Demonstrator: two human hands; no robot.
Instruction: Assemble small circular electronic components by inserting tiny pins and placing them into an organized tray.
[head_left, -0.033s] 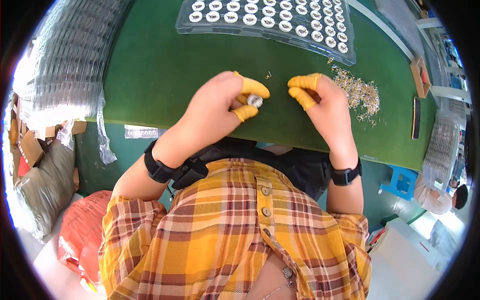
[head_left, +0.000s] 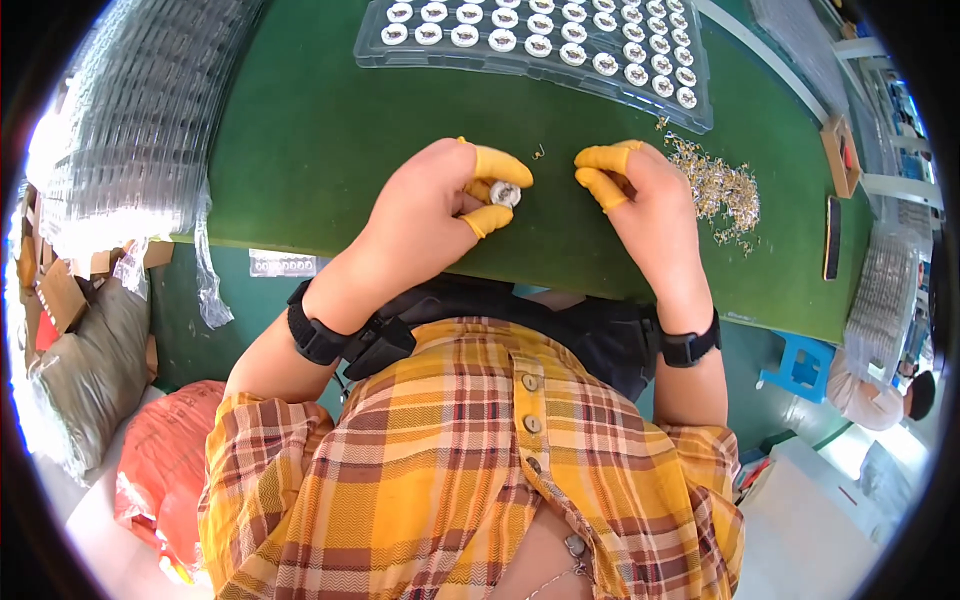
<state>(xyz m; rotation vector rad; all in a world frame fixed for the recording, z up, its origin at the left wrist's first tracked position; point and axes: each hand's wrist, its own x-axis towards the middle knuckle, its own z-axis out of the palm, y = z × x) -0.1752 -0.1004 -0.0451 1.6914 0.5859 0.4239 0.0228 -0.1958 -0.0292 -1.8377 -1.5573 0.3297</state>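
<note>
My left hand, in yellow finger cots, pinches a small round white part with a dark centre between thumb and fingers. Across a short gap, my right hand has its yellow-covered thumb and forefinger drawn together. Whatever those fingertips hold, if anything, is too small to make out. One loose little metal piece lies on the green table between the hands. Just right of my right hand spreads a pile of small brass and silver metal pieces.
A clear plastic tray with rows of similar round white parts lies at the far side. Stacked clear trays rise on the left. A phone and a small cardboard box are near the right edge. A blue stool stands below.
My left hand has shifted slightly up and left with the round part, which now sits at a slightly different tilt. My right hand has barely moved.
</note>
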